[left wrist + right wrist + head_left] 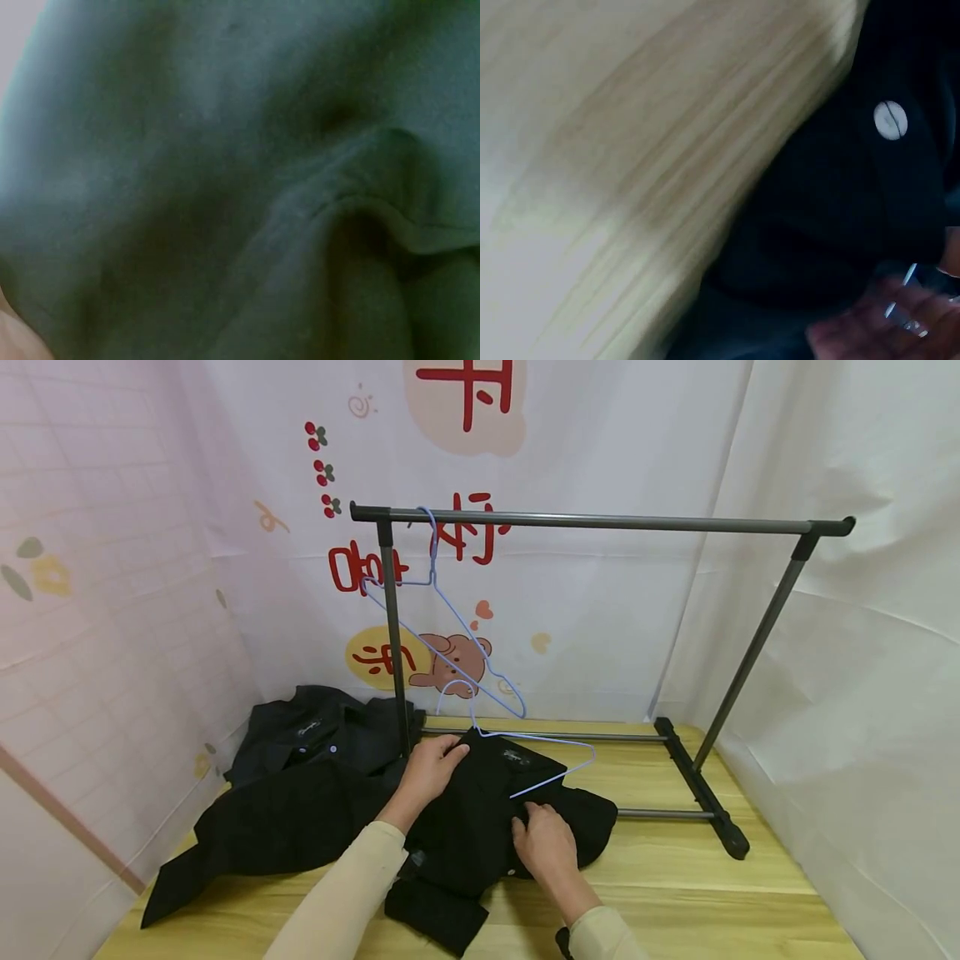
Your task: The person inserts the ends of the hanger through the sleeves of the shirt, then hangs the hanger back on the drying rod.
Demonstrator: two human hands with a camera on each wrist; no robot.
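A black shirt (468,827) is bunched on the table below the rack, a small label inside its collar. My left hand (433,768) pinches the shirt near the neck of a light blue wire hanger (551,737). One hanger arm lies bare across the collar; the other side is hidden under the cloth. My right hand (546,842) grips the shirt front just below that bare arm. In the right wrist view, a pale button (891,120) shows on the dark cloth, and fingers (855,337) lie beside a thin shiny piece. Dark fabric fills nearly all the left wrist view.
A grey metal clothes rack (600,522) stands over the wooden table (675,902). A second blue hanger (433,552) hangs from its rail at the left. More dark garments (300,777) lie heaped to the left, against a rack post. Printed white cloth walls surround the table.
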